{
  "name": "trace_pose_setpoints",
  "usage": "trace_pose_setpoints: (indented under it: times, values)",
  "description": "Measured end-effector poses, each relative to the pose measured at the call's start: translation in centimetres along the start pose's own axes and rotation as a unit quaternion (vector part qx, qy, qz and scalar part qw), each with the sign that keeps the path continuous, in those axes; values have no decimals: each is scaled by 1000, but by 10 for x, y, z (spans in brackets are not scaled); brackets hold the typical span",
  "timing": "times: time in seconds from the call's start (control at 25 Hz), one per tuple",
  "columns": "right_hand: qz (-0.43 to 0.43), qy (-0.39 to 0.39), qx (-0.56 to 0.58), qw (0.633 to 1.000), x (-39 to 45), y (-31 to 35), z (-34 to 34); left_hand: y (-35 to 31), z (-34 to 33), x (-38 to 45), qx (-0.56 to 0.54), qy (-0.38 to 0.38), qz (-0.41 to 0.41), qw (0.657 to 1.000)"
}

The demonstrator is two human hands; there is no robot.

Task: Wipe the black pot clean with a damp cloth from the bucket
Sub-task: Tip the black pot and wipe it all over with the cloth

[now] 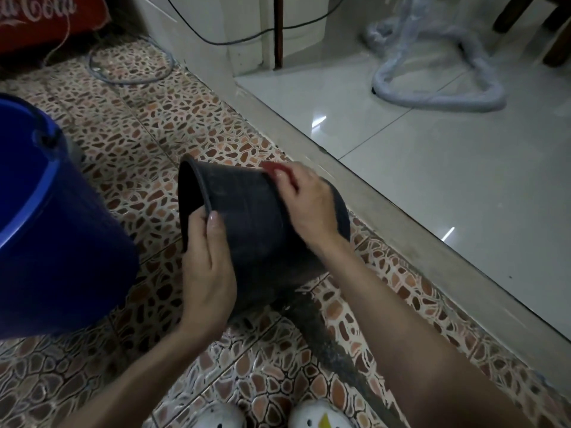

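Pot [250, 217] at centre, tipped on its side, long axis 9-to-3, mouth facing 9 o'clock, base toward 3. Inside dark, contents unreadable. Left hand [207, 267] clamped on rim at 7 o'clock. Right hand [309, 205] pressing red cloth [273, 171] on wall at 1 o'clock. Blue bucket [52, 230] at 9 o'clock, interior out of view.

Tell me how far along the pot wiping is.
Done: a red cloth is already out of the blue bucket. In hand: the left hand grips the rim of the tilted black pot while the right hand presses the cloth on its outer wall. Left: the wall still looks dusty and streaked; the inside is too dark to judge.
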State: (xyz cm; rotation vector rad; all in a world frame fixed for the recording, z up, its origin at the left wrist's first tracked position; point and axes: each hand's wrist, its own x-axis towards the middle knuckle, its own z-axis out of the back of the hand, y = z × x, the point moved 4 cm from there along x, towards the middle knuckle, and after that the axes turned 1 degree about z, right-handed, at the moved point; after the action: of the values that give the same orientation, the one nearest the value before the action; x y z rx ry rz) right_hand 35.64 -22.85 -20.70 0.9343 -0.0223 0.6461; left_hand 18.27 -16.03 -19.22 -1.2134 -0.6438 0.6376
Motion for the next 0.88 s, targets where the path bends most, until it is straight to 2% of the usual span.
trace_pose_setpoints:
  times: [0.12,0.2,0.28,0.36,0.4,0.44,0.52,0.64,0.72,0.8,0.84,0.88]
  values:
    - [-160,-100,-2,982,-20,-63,41,1,5,-13,27,27,-32,999]
    - [-185,-162,41,968,-49,-64,49,0,5,1,15,36,-20,999]
    - [-72,-166,103,978,-74,-19,31,-9,1,18,24,33,-46,998]
    - [94,-107,114,983,-90,36,-7,-13,-4,21,12,22,-81,996]
    - [133,-88,115,980,-83,52,-20,-12,-5,19,7,18,-91,996]
    - [134,-73,118,981,-65,58,-24,-7,-4,16,7,16,-92,996]
    - [74,-57,86,992,-27,45,-15,2,0,7,16,19,-88,996]
    - [-53,-60,12,997,-18,-18,12,11,4,-7,23,13,-85,996]
    - [-117,-97,-2,988,-24,-53,39,16,9,-11,15,3,-78,997]
    - [-176,-141,-8,974,-32,-67,52,13,7,2,17,14,-23,1000]
    - [-182,-157,12,971,-37,-56,50,10,6,12,25,11,5,1000]
    - [-146,-160,36,976,-44,-35,40,8,4,21,29,1,18,999]
